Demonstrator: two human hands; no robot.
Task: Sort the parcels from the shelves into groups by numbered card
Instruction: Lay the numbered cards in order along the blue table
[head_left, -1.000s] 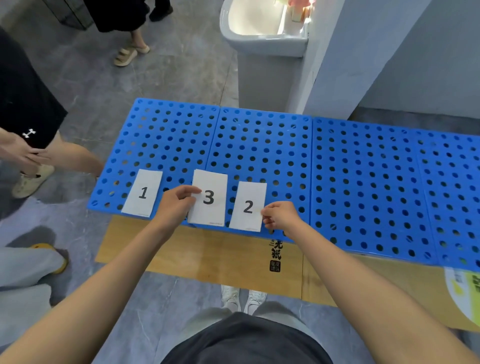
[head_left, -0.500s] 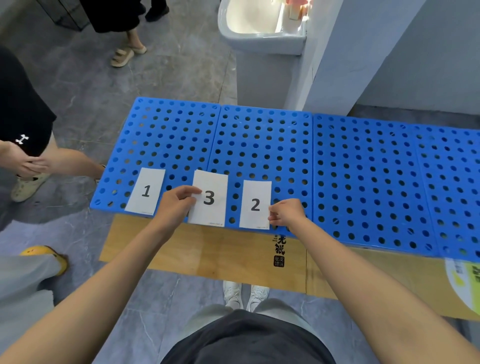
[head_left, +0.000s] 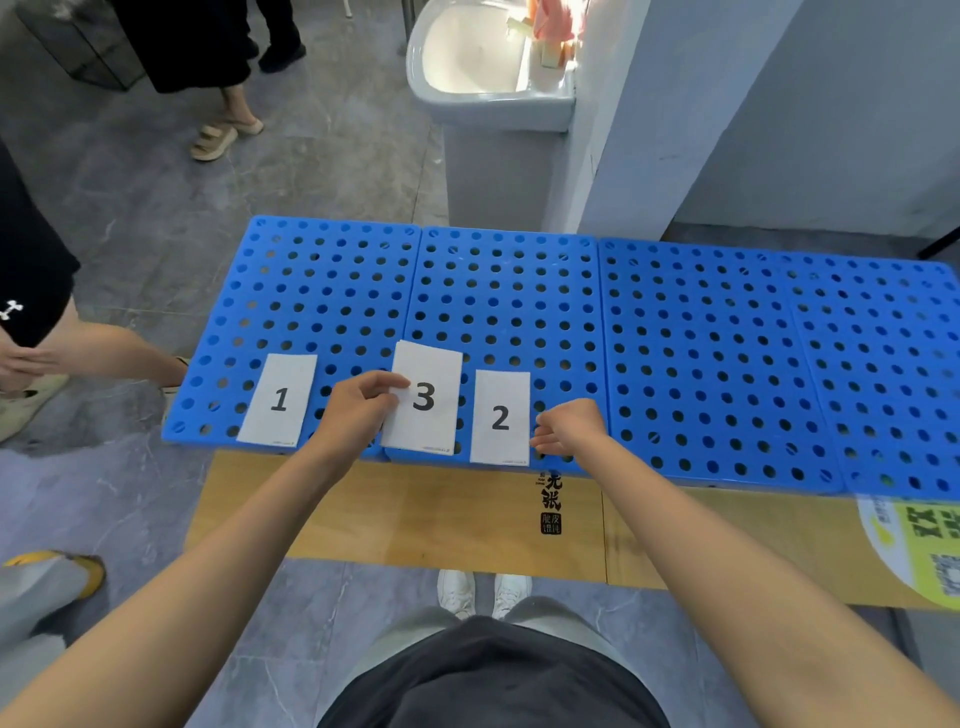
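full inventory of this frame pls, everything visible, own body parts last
numbered cards: 3, white with black digits, near edge of the panels; left to right card 1, card 3, card 2
perforated panels: 4, blue, side by side on the cardboard
cardboard sheet: 1, brown, flat under the panels, black print
sticker: 1, yellow-green, cardboard's right end
washbasin: 1, white, behind the panels
bystanders: 3, partly in frame; black shirt left, tan sandals top left, grey trouser leg bottom left
shoes: 2, white, bottom centre
left hand: pinches card 3's left edge
right hand: fingers curled at card 2's right edge, contact unclear
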